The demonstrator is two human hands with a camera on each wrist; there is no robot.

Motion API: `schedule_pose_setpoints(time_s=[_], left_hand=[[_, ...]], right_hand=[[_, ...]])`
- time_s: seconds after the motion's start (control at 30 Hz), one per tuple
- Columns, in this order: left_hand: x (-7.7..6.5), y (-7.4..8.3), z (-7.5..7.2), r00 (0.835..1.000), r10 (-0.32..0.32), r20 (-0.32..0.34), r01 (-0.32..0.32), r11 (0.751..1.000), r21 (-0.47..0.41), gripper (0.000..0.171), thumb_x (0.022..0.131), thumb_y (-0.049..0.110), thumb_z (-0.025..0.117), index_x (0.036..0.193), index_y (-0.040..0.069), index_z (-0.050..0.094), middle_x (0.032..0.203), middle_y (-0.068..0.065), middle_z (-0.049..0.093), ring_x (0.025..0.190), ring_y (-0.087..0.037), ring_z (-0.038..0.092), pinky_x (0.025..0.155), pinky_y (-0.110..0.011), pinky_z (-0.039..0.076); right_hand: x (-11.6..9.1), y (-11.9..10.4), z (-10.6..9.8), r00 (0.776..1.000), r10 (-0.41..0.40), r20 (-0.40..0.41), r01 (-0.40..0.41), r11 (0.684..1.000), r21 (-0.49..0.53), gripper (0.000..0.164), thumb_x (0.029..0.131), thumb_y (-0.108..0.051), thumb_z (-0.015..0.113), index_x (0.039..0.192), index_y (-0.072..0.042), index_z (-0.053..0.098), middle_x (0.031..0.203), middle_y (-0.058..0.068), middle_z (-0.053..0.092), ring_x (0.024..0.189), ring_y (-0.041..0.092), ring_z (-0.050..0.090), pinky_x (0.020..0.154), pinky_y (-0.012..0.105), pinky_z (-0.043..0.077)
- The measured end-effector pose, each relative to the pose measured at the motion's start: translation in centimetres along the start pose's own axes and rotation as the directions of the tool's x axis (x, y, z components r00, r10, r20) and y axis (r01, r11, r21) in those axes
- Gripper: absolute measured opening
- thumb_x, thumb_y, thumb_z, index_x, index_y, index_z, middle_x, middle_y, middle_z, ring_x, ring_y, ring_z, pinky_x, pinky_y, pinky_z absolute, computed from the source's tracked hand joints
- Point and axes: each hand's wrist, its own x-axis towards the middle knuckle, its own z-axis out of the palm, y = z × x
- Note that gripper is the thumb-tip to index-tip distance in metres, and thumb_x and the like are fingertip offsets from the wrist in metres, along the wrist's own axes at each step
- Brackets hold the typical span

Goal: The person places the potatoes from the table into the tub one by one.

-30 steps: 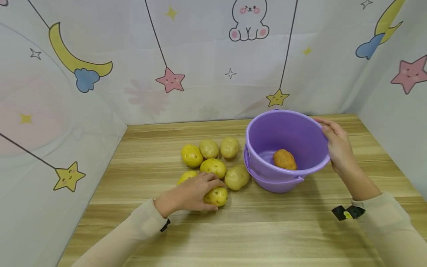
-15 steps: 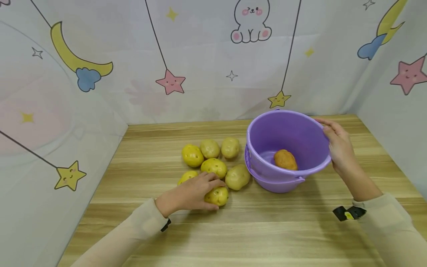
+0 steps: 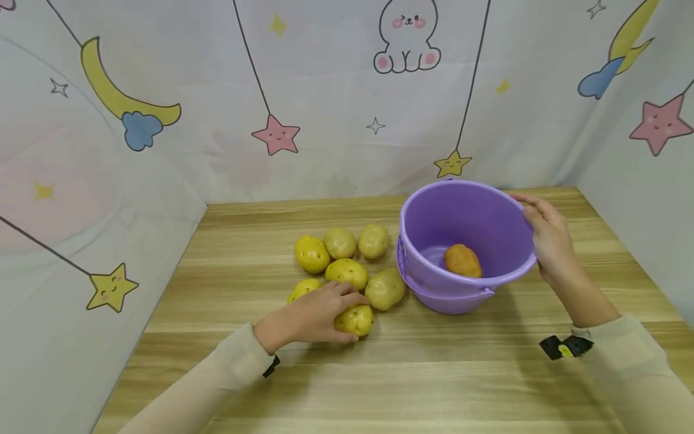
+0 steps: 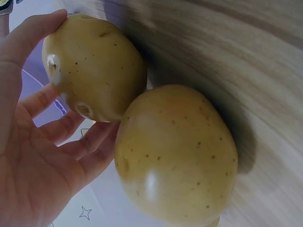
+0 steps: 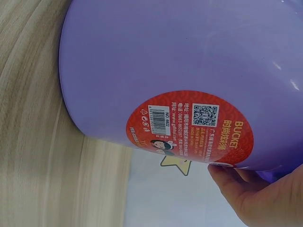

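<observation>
In the head view my left hand (image 3: 320,313) curves over the nearest yellow potato (image 3: 355,320) on the table. The left wrist view shows the thumb and fingers around this potato (image 4: 94,66), with another potato (image 4: 177,156) right beside it. My right hand (image 3: 553,235) grips the right rim of a purple bucket (image 3: 444,289), thumb at the edge and fingers outside. The bucket leans, its mouth facing me, and one brownish potato (image 3: 462,260) lies inside. In the right wrist view, fingers (image 5: 227,184) hold the bucket (image 5: 156,56) near its red label (image 5: 189,127).
More potatoes lie left of the bucket: a pale one (image 3: 385,289) close to its wall, a yellow one (image 3: 347,273) behind my left hand, and several others. White printed cloth (image 3: 336,157) walls the wooden table (image 3: 347,392) at the back and sides.
My left hand and the potato under it have shifted very slightly right. The right hand and bucket have stayed in place.
</observation>
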Motion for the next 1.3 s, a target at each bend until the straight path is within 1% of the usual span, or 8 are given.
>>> schedule_pose_setpoints(time_s=[0.2,0.3,0.43,0.63,0.83,0.93,1.1,1.3], left_hand=[[0.0,-0.1,-0.2,1.000,-0.008,-0.019,0.008,1.000,-0.016,0.063,0.086,0.045,0.077,0.136,0.012,0.057,0.124,-0.007,0.057,0.109,-0.022,0.054,0.093,-0.039,0.049],[0.1,-0.2,-0.5,0.999,0.005,-0.041,-0.005,1.000,-0.017,0.063,0.084,0.044,0.078,0.134,0.011,0.059,0.122,-0.008,0.057,0.107,-0.021,0.055,0.092,-0.038,0.049],[0.2,-0.2,-0.9,0.998,0.017,-0.065,-0.019,1.000,-0.020,0.063,0.083,0.042,0.080,0.133,0.009,0.059,0.123,-0.009,0.058,0.108,-0.021,0.056,0.096,-0.039,0.048],[0.3,-0.3,-1.5,0.996,0.022,-0.089,-0.026,0.999,-0.042,0.062,0.085,0.041,0.078,0.133,0.007,0.059,0.125,-0.011,0.057,0.113,-0.025,0.054,0.098,-0.039,0.046],[0.7,-0.4,-2.2,0.983,0.072,-0.169,-0.079,0.996,-0.038,0.060,0.084,0.038,0.079,0.130,0.005,0.060,0.119,-0.009,0.058,0.108,-0.024,0.054,0.095,-0.039,0.045],[1.0,-0.4,-2.6,0.977,0.090,-0.193,-0.096,0.995,-0.022,0.061,0.084,0.039,0.079,0.131,0.006,0.060,0.119,-0.009,0.058,0.107,-0.024,0.054,0.095,-0.038,0.046],[1.2,-0.4,-3.1,0.975,0.094,-0.200,-0.100,0.995,-0.022,0.063,0.085,0.040,0.078,0.134,0.005,0.058,0.122,-0.011,0.059,0.110,-0.025,0.054,0.097,-0.039,0.046],[1.4,-0.4,-3.7,0.976,0.079,-0.201,-0.090,0.995,-0.043,0.064,0.087,0.040,0.077,0.137,0.007,0.056,0.125,-0.010,0.058,0.114,-0.024,0.054,0.099,-0.040,0.045]], right_hand=[[0.0,0.2,0.0,1.000,-0.018,-0.001,0.018,1.000,-0.009,0.026,0.107,-0.012,0.045,0.120,-0.015,0.067,0.098,-0.001,0.065,0.083,0.010,0.063,0.067,0.019,0.054],[0.0,0.2,0.0,1.000,-0.024,-0.007,0.024,1.000,-0.010,0.026,0.106,-0.012,0.046,0.120,-0.015,0.068,0.100,-0.001,0.064,0.084,0.010,0.063,0.067,0.019,0.053],[0.1,0.2,0.1,1.000,-0.026,-0.008,0.026,1.000,-0.015,0.026,0.106,-0.012,0.046,0.120,-0.015,0.067,0.104,-0.001,0.063,0.085,0.010,0.062,0.068,0.018,0.053],[0.0,0.2,0.1,1.000,-0.017,-0.007,0.017,1.000,-0.010,0.025,0.106,-0.013,0.046,0.120,-0.016,0.067,0.100,-0.001,0.064,0.083,0.009,0.063,0.067,0.019,0.053],[-0.1,0.1,0.1,1.000,-0.013,-0.014,0.013,1.000,0.012,0.025,0.106,-0.012,0.047,0.120,-0.016,0.068,0.103,-0.001,0.063,0.085,0.009,0.062,0.068,0.019,0.053],[-0.1,0.1,0.0,1.000,-0.017,-0.019,0.017,1.000,0.016,0.025,0.106,-0.012,0.047,0.119,-0.015,0.068,0.103,-0.001,0.064,0.085,0.009,0.063,0.068,0.019,0.053],[-0.2,0.1,0.0,1.000,-0.013,-0.025,0.014,0.999,0.031,0.026,0.106,-0.011,0.047,0.118,-0.015,0.069,0.100,-0.002,0.066,0.083,0.009,0.064,0.067,0.019,0.054],[-0.3,0.2,0.1,1.000,-0.020,-0.021,0.021,0.999,0.036,0.025,0.106,-0.011,0.048,0.118,-0.015,0.069,0.101,-0.002,0.067,0.083,0.010,0.064,0.069,0.019,0.054]])
